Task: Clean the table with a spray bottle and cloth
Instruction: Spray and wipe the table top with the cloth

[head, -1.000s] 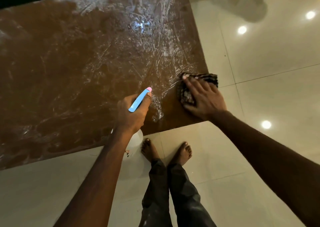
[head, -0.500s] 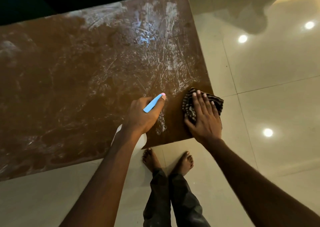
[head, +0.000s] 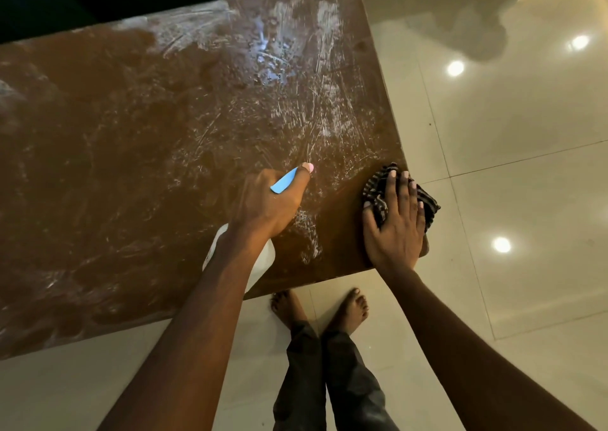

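our left hand grips the spray bottle above the table; our right hand, fingers flat, presses the cloth, which has swung to the near right corner: wiping underway, streaks remain.

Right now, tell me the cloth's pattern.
The cloth is dark with thin pale stripes; the head view shows it.

Reaches in from the lower left of the frame with the left arm, gripping the spray bottle in the left hand at centre. Presses the right hand, fingers straight and spread, flat on the cloth right of centre.
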